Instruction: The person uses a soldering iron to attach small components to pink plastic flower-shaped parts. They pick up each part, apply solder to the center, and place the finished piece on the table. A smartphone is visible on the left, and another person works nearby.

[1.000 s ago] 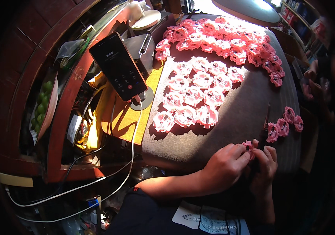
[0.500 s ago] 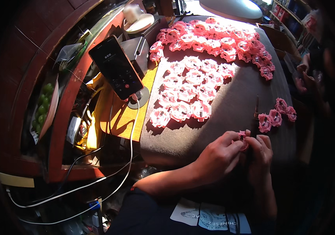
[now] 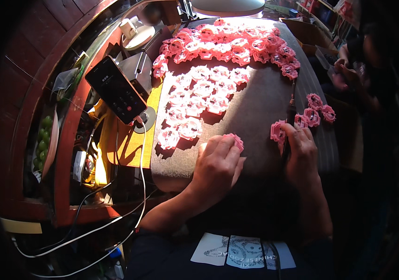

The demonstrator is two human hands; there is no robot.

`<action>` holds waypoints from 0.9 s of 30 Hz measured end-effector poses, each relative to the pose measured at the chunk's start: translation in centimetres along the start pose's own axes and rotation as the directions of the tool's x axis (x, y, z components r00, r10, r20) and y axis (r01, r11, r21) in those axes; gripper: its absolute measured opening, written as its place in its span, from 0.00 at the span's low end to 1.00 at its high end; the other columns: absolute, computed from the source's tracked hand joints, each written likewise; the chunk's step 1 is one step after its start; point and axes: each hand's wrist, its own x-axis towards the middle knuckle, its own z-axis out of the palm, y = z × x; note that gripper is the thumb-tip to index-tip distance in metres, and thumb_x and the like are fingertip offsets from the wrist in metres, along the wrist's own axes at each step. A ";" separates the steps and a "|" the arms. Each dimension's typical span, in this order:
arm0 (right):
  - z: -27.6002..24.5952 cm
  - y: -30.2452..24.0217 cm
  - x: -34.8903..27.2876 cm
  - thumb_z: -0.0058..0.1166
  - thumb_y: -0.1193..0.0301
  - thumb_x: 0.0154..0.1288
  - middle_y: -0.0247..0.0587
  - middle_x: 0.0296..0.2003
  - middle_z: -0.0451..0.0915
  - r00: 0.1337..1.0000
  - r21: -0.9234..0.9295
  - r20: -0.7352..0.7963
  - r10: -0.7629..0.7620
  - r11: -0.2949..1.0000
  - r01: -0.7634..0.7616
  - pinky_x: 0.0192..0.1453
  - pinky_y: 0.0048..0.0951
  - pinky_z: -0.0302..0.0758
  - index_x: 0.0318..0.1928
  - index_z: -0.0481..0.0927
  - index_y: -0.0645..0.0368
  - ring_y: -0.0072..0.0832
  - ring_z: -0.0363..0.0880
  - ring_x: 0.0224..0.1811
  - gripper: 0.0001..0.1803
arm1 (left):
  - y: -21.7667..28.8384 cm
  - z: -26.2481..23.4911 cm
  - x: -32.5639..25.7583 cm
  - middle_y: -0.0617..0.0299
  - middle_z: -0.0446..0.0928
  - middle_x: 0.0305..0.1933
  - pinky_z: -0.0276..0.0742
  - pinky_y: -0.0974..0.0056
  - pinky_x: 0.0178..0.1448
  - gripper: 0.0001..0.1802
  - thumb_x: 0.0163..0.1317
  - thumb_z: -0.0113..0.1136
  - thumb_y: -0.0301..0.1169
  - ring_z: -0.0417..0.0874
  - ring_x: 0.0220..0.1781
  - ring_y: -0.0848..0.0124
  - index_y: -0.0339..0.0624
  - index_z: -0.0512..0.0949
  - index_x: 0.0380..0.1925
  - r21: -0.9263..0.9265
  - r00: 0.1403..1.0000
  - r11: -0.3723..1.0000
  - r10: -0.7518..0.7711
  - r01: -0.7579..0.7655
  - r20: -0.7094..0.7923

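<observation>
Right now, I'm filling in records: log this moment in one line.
left hand: holding pink part; right hand: holding dark tool; phone: at left

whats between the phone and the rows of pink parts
In the head view, a grey box, a round grey base and yellow surface lie between the phone and the rows of pink parts.

From the left of two fisheye cameras worn on the person's head, the view looks down and forward over the desk (image 3: 255, 112), the left fingers (image 3: 220, 149) and right fingers (image 3: 297, 135) close below it, forearms (image 3: 173, 210) entering along the lower edge. Its wide field takes in the shirt front (image 3: 246, 252) and the desk's far edge, bowing straight lines toward its dark rim
</observation>
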 end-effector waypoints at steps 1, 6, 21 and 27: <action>-0.1 0.0 0.1 0.64 0.79 0.64 0.57 0.51 0.86 1.000 -0.004 -0.008 0.027 1.000 -0.027 0.55 0.49 0.80 0.63 0.79 0.59 0.55 0.83 0.51 0.26 | 0.1 0.3 -0.2 0.48 0.82 0.55 0.81 0.49 0.62 0.14 0.57 0.76 0.23 0.82 0.58 0.50 0.33 0.84 0.43 -0.106 0.998 0.992 0.059 -0.061 -0.025; -0.2 -1.4 -1.0 0.69 0.80 0.60 0.50 0.46 0.86 0.968 0.121 -0.230 -0.103 0.984 0.134 0.50 0.45 0.80 0.56 0.83 0.59 0.48 0.82 0.46 0.22 | 0.0 1.2 0.1 0.47 0.82 0.57 0.83 0.51 0.64 0.13 0.61 0.71 0.21 0.85 0.60 0.48 0.29 0.85 0.45 -0.264 0.988 0.952 0.146 -0.156 -0.057; 1.3 -3.4 -0.5 0.58 0.86 0.59 0.46 0.35 0.80 0.994 0.345 -0.093 -0.055 0.935 0.084 0.40 0.45 0.76 0.53 0.83 0.60 0.46 0.79 0.37 0.20 | -1.0 1.2 0.9 0.45 0.82 0.61 0.83 0.47 0.67 0.14 0.57 0.71 0.19 0.84 0.64 0.45 0.35 0.86 0.44 -0.334 0.963 0.906 0.267 -0.259 -0.024; 1.0 -4.0 -1.1 0.60 0.86 0.60 0.45 0.33 0.79 0.993 0.350 -0.102 -0.066 0.932 0.098 0.37 0.43 0.74 0.52 0.83 0.60 0.44 0.77 0.34 0.20 | 0.7 0.3 -0.6 0.50 0.80 0.59 0.77 0.47 0.64 0.18 0.56 0.78 0.27 0.81 0.60 0.51 0.40 0.86 0.47 -0.146 0.996 0.986 0.085 -0.081 0.021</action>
